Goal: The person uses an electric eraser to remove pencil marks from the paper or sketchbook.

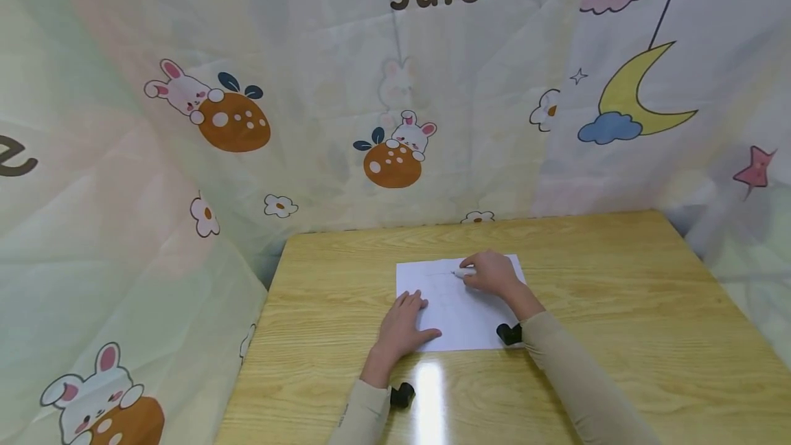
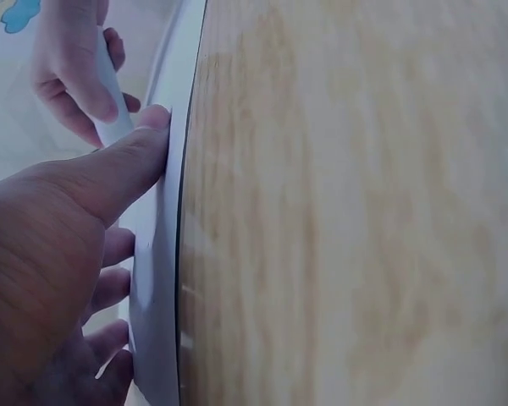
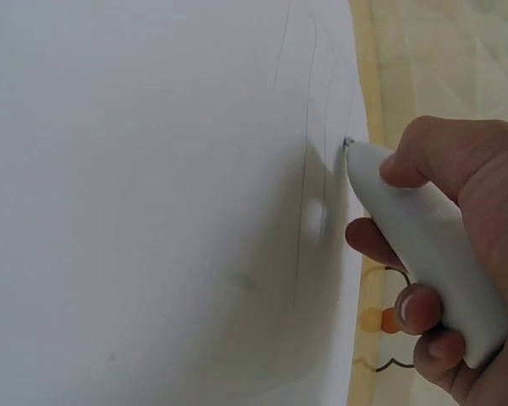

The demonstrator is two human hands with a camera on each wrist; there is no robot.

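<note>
Head view: a thick white pen at twelve o'clock on a paper sheet.
The right hand, toward one o'clock, is clamped around the pen, whose tip stands beside thin lines on the sheet; the left hand, apart from the right, rests across the sheet's edge at eight o'clock, thumb spread from its fingers. Underneath is a wood-grained tabletop.

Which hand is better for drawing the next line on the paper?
Probably the right hand: it grips the white pen, whose tip is at the paper beside faint lines. The left hand holds no pen; it rests on the paper's left side.
</note>
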